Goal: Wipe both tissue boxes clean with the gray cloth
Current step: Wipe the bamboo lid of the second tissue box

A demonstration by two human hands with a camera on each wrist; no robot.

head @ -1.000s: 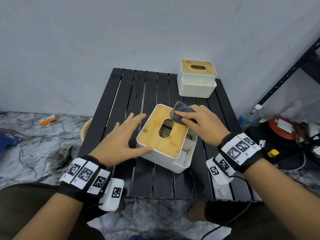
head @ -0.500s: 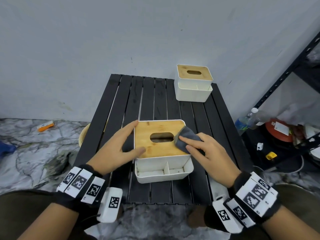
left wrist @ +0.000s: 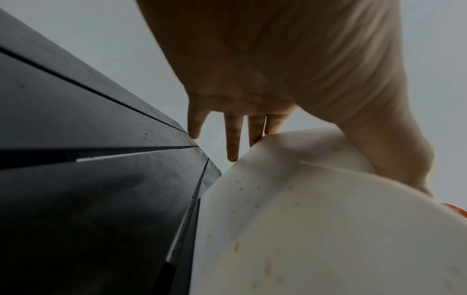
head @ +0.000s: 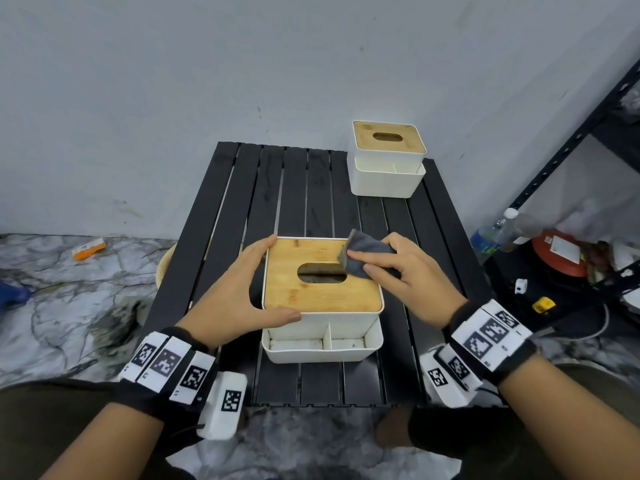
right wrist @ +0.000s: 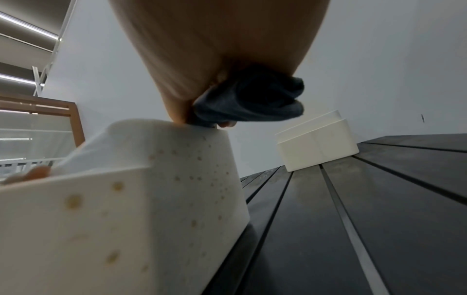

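Note:
The near tissue box, white with a bamboo lid, stands mid-table, its tray side facing me. My left hand braces its left end, straight fingers along the side wall and thumb along the front edge of the lid. In the left wrist view those fingers lie against the stained white wall. My right hand grips the bunched gray cloth and presses it on the lid's back right part, beside the slot. The right wrist view shows the cloth balled under the palm. The second box stands at the table's far right corner.
The black slatted table stands against a gray wall. A black metal shelf rises at the right, with a water bottle and a red object on the floor beside it. An orange item lies on the marble floor at left.
The near box was turned from a slant to square with the table. The cloth went from the lid's far corner to its right edge, then back in beside the slot.

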